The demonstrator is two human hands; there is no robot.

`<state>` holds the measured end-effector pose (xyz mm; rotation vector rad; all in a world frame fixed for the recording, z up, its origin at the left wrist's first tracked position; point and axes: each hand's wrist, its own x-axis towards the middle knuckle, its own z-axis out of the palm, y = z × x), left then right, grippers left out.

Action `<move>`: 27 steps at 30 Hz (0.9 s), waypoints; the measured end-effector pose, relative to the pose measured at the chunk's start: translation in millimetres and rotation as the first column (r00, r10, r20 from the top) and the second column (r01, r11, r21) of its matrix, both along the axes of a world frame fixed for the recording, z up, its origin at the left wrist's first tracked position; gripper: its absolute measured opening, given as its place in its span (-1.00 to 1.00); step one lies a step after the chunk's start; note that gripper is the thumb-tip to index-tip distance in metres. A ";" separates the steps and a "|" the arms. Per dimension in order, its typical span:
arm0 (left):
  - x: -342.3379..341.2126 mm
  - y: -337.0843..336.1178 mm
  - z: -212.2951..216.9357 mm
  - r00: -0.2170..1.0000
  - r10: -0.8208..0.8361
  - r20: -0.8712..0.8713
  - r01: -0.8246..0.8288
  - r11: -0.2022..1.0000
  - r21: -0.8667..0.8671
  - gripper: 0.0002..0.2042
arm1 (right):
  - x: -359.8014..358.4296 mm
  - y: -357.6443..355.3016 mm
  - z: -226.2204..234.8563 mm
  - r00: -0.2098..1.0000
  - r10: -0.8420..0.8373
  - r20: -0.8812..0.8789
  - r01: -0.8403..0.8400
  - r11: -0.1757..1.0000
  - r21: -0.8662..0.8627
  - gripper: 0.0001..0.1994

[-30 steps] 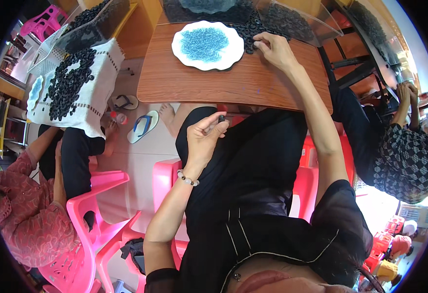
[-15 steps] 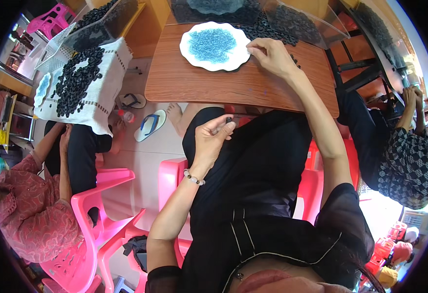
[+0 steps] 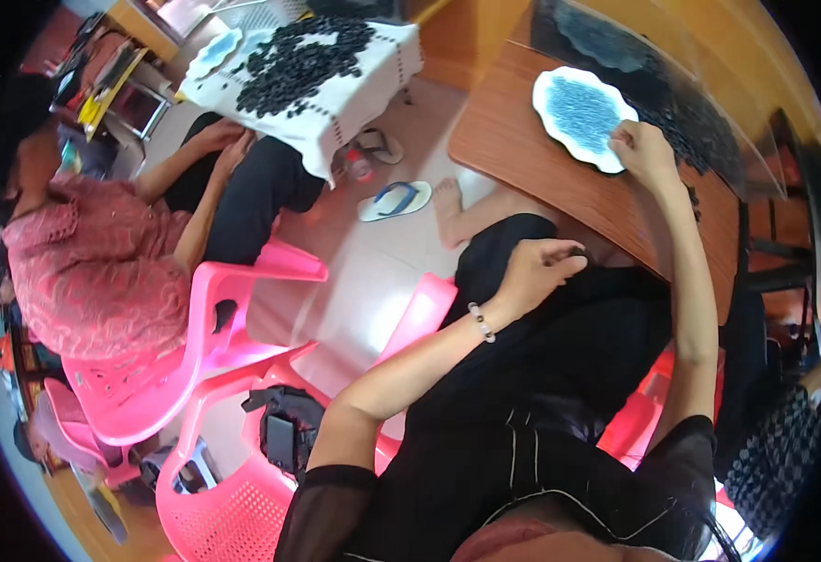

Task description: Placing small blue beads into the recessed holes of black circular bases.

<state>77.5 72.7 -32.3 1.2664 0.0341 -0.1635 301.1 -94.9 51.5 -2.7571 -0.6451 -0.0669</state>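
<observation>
Our right hand (image 3: 639, 150) reaches to the right rim of the scalloped white plate (image 3: 604, 160), which holds small blue beads (image 3: 579, 108); its fingertips are bunched, and we cannot tell whether they pinch anything. Black pieces (image 3: 706, 140) heap beyond. Above our lap, our left hand (image 3: 537, 276) pinches a small dark piece (image 3: 577, 252). Bare wood separates plate from the table's (image 3: 514, 131) near edge.

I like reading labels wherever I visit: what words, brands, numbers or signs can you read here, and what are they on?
None can be read.
Plate: no lettering shows.
Black bag: none I can make out.
Red-and-clear thing on the floor: too small and blurred to tell.
</observation>
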 end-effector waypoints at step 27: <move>-2.3 8.4 13.7 0.979 -0.023 -0.203 0.008 0.997 -0.077 -0.72 | -2.5 -131.0 13.8 0.953 -0.287 0.096 0.259 0.938 0.232 -0.78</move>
